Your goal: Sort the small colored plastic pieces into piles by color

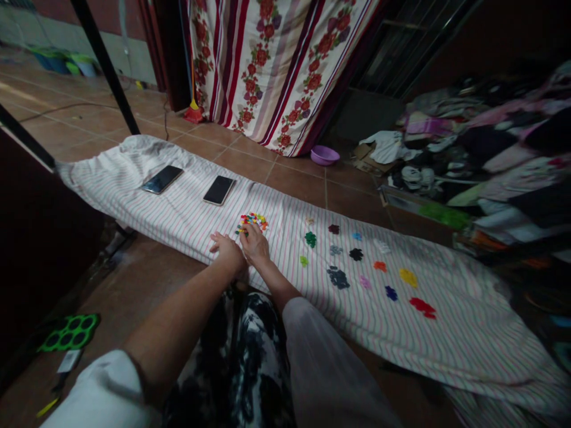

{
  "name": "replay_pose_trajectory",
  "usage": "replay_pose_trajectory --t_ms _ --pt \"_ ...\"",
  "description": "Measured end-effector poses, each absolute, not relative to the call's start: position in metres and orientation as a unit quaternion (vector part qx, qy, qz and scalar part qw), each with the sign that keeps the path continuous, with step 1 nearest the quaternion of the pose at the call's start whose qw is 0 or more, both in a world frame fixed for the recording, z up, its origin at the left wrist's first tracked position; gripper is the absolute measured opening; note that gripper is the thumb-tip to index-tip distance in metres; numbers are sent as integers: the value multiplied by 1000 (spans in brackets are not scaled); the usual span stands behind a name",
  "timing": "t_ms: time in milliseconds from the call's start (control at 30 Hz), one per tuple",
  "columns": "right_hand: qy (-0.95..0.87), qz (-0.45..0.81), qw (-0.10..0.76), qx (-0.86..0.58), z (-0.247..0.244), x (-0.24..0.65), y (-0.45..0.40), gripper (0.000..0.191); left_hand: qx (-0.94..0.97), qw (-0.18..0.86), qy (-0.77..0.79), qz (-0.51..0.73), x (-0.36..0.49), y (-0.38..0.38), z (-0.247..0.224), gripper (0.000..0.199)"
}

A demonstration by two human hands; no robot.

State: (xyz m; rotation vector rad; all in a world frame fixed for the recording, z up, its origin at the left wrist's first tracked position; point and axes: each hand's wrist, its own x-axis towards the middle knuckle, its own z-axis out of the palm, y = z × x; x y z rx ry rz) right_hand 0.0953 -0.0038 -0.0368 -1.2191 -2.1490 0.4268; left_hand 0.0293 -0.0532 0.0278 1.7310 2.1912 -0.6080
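A small heap of mixed-colour pieces (254, 222) lies on the striped cloth in front of me. My right hand (256, 244) is at its near edge, fingers bent down and together at the pieces; anything between the fingertips is too small to make out. Beside it, on the left, my left hand (228, 251) rests low over the cloth's near edge with fingers apart, and no object shows in it. To the right, several single-colour piles are laid out, among them dark green (310, 239), dark grey (338, 277), black (355, 254), yellow (408, 277) and red (423, 307).
Two phones (163, 179) (219, 190) lie on the striped cloth (285, 214) to the left. Beyond it are a floral curtain (263, 71), a purple basin (325, 156) and a red broom (193, 112). Heaped clothes (504, 148) fill the right side.
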Motion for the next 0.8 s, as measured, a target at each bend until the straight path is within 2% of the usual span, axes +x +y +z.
replay_pose_trajectory --t_ms 167,367,533,633,800 --pt "-770 197 398 -459 -39 98 -6 18 580 161 779 -173 29 -52 28 82" --pt "-604 365 471 -529 -29 105 -7 19 591 151 774 -171 28 -57 30 95" --pt "-526 446 528 -497 -33 112 -12 19 588 124 777 -189 27 -56 25 94" --pt "-496 486 547 -467 -40 119 -19 23 594 125 768 -203 27 -53 25 91" --pt "-451 536 550 -455 -41 131 -29 18 597 139 765 -196 26 -50 30 90"
